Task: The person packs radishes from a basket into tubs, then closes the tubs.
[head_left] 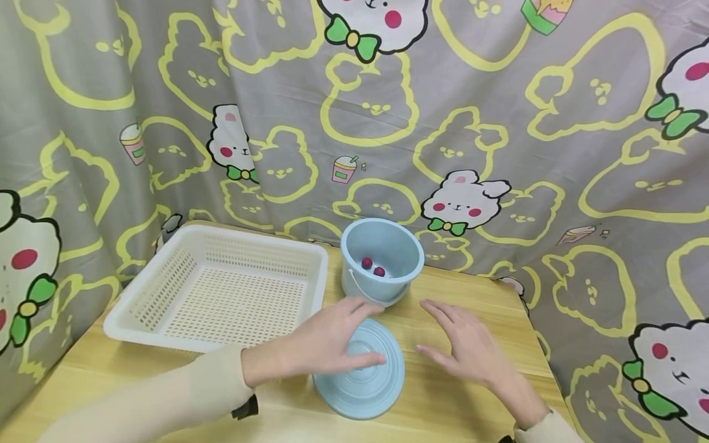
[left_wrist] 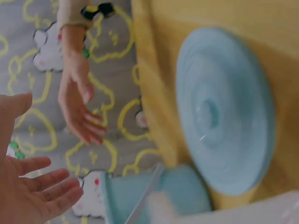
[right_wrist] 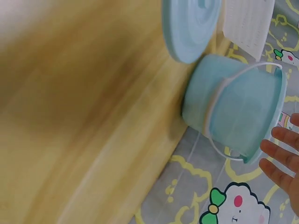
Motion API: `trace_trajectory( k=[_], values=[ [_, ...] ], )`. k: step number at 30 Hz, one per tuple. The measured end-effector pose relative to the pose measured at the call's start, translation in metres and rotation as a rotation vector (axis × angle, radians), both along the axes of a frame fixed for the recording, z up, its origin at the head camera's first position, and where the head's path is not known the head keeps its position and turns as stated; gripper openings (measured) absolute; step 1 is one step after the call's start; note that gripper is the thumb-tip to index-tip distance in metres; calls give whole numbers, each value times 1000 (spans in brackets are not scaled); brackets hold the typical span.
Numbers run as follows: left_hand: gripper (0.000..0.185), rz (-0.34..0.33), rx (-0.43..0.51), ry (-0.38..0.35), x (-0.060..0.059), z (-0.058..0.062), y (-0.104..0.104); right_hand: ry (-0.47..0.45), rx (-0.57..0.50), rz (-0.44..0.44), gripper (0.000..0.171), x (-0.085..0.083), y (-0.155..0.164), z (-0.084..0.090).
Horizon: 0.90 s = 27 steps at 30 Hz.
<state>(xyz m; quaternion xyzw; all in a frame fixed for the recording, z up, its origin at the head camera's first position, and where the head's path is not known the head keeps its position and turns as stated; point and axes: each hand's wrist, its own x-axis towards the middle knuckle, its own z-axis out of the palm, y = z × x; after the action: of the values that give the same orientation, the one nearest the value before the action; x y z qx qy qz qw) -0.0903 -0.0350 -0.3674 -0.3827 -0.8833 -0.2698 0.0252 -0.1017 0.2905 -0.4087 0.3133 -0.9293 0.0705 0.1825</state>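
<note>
Two small dark red balls (head_left: 379, 271) lie on the bottom of a light blue bucket (head_left: 382, 231), whose white handle (head_left: 360, 286) hangs down at its front. In front of the bucket, a round blue lid (head_left: 376, 394) lies flat on the table. My left hand (head_left: 327, 338) hovers over the lid's upper left part, fingers extended and thumb apart, holding nothing. To the right of the lid, my right hand (head_left: 471, 344) is raised with its fingers spread, also holding nothing. Both hands also show in the left wrist view, with bare palms.
A white plastic basket (head_left: 221, 295) with a perforated floor stands on the left of the wooden table (head_left: 443, 394), close beside the bucket. A grey patterned curtain (head_left: 376, 166) hangs right behind the table and along both sides.
</note>
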Motion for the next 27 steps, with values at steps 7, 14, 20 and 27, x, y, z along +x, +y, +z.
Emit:
trace_trajectory(
  k=[7,14,20,27],
  values=[
    [86,-69,-97,57,22,-30,1,10,28,16,87,10,-1,-20],
    [91,-66,-172,85,35,-63,-2,-7,55,42,91,18,-5,-44],
    [92,-48,-219,113,41,-88,-7,-57,64,44,94,24,-9,-59],
    [106,18,-301,55,43,-102,-15,-106,84,46,94,25,-11,-72]
  ],
)
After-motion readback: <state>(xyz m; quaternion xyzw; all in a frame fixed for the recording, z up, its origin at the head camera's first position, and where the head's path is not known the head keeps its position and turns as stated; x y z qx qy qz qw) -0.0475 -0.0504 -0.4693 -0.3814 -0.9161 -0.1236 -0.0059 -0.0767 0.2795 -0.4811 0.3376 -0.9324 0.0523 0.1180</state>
